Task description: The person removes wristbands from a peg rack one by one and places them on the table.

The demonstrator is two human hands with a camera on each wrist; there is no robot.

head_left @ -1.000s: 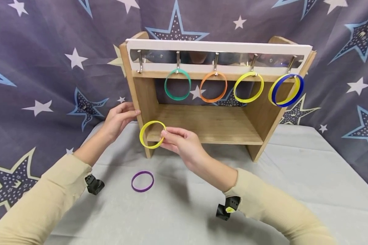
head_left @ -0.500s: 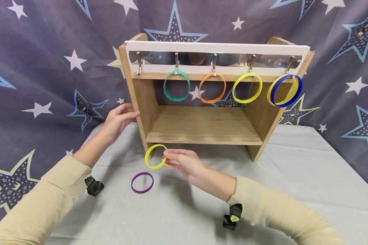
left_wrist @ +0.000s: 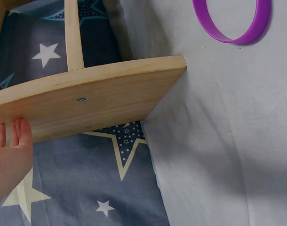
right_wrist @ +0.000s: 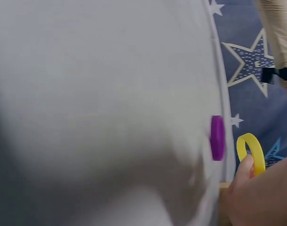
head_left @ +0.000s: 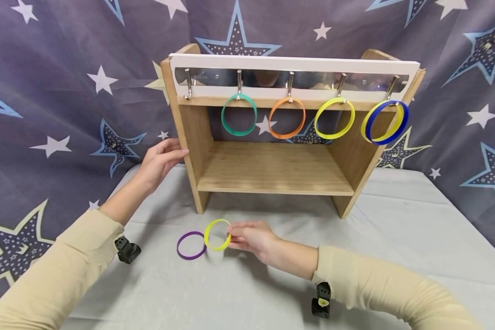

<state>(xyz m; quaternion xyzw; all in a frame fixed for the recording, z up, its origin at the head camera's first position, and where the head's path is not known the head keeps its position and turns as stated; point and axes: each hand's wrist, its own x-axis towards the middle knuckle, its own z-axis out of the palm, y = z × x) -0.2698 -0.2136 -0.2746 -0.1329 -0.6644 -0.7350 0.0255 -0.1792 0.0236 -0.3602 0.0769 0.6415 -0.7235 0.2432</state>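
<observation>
Right hand (head_left: 253,239) pinches yellow wristband (head_left: 206,228), now lower, at two o'clock from purple wristband (head_left: 179,253), perhaps touching; left hand (head_left: 158,164), unclenched, touches wooden shelf (head_left: 276,172) at nine o'clock.

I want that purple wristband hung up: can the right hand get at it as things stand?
Probably not cleanly yet: the right hand is close to the purple wristband, but pinches a yellow wristband, which likely needs setting down first.

Left grip (head_left: 161,162) straight-fingered, right grip (head_left: 254,239) pinching
</observation>
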